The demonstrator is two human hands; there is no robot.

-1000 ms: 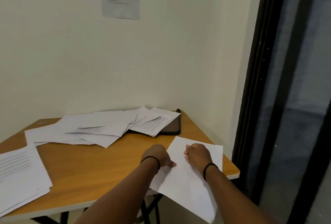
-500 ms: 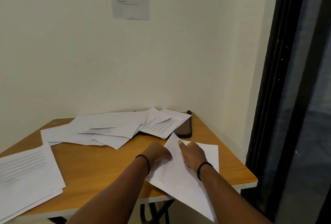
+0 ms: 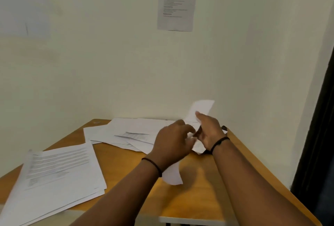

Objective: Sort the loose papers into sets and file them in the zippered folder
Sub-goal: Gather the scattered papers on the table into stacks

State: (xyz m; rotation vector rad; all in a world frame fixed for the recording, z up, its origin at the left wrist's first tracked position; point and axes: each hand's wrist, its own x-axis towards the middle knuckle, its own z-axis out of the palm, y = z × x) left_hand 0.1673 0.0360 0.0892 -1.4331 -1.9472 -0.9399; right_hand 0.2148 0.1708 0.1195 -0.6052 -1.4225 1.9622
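A white sheet (image 3: 199, 110) is lifted off the wooden table (image 3: 198, 193) and stands nearly on edge between my hands. My right hand (image 3: 209, 131) grips it from the right, thumb on the near face. My left hand (image 3: 173, 144) holds it from the left, and the sheet's lower corner (image 3: 173, 175) curls out under that wrist. Loose papers (image 3: 130, 131) lie scattered at the back of the table. The dark zippered folder (image 3: 224, 127) is almost wholly hidden behind my right hand. A stack of printed sheets (image 3: 57, 177) lies at the left front.
The table sits in a corner of cream walls. A printed notice (image 3: 177, 1) is stuck on the wall above. A dark door frame (image 3: 318, 135) runs down the right side. The table's front edge (image 3: 191, 219) is near the bottom.
Both hands have picked the sheet up from the table's right front and raised it toward the back. The view has swung to the left.
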